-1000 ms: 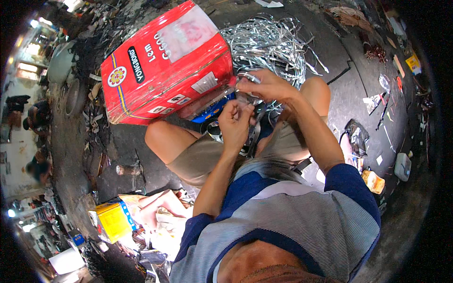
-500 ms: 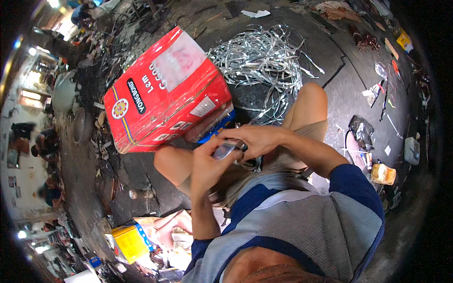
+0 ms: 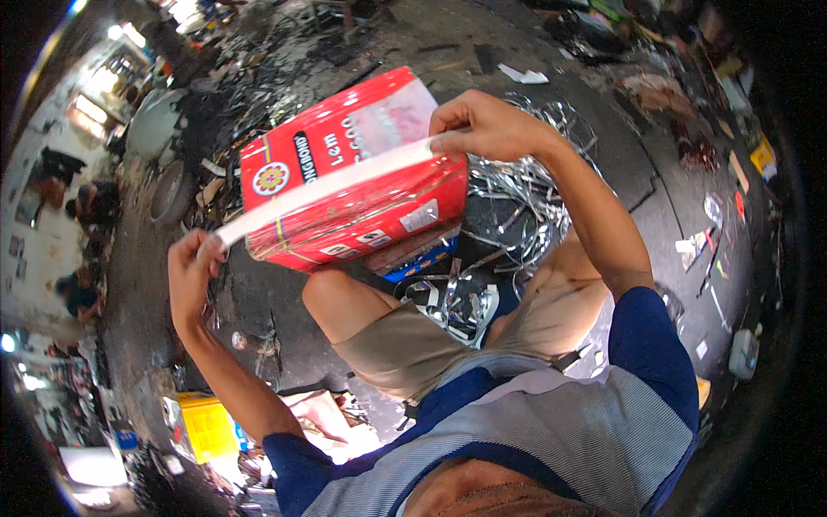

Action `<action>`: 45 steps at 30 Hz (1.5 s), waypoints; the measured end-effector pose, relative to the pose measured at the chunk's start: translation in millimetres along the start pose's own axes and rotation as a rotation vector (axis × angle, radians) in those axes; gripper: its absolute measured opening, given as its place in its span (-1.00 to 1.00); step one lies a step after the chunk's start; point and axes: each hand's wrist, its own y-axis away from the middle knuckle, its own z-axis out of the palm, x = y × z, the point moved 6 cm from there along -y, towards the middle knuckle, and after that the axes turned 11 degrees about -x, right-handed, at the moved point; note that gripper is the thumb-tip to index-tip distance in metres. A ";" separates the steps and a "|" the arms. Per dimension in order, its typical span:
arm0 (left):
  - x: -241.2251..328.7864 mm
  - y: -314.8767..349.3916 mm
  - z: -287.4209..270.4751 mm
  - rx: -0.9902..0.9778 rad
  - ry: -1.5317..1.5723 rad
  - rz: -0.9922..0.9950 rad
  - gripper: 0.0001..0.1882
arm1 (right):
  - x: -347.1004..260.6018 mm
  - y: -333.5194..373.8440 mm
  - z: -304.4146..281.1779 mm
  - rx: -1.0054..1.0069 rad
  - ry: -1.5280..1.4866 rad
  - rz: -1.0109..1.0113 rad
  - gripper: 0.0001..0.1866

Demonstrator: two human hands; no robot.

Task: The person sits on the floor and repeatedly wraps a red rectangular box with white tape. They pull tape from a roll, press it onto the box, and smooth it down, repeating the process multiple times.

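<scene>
A long whitish strip (image 3: pixel 336 184) is stretched slantwise between my hands, in front of the large red box-shaped container (image 3: pixel 353 211). My left hand (image 3: pixel 195 257) pinches its lower end, left of the container's near corner. At the upper right end my right hand (image 3: pixel 488 127) grips it between thumb and fingers, above the container's right edge. The strip looks slightly blurred, and I cannot make out its material. Shiny silver strips (image 3: pixel 534 185) lie heaped on the floor behind and to the right of the container, and more silver strips (image 3: pixel 465 310) lie between my legs.
A blue box (image 3: pixel 426 261) sits against the container's near side. Beside my left arm are a yellow box (image 3: pixel 211 428) and pale scraps. A white jug (image 3: pixel 744 353) stands far right. At the left lies a tyre (image 3: pixel 170 191), with people in the background.
My hands were close together over my lap with a shiny piece between them. They have spread apart, left hand to the left, right hand up and right, drawing the strip out.
</scene>
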 end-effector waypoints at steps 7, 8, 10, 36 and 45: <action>16.3 -70.5 15.0 0.669 -1.074 -0.052 -0.57 | 14.7 -57.6 -9.1 0.089 0.480 0.087 -0.80; 29.9 -89.3 39.6 0.614 -0.842 0.126 -0.56 | 19.6 -60.7 -7.5 0.097 0.527 0.113 -0.79; 62.7 -113.1 108.2 0.430 -0.431 0.484 -0.51 | 13.6 -61.7 -7.7 0.168 0.480 0.061 -0.79; 108.8 -136.4 239.1 0.034 0.057 0.628 -0.90 | 0.0 -5.2 -8.0 0.294 0.618 -0.042 -0.80; 101.8 -144.5 239.1 -0.011 0.114 0.561 -0.88 | 8.3 -4.6 -12.9 0.369 0.429 -0.064 -0.84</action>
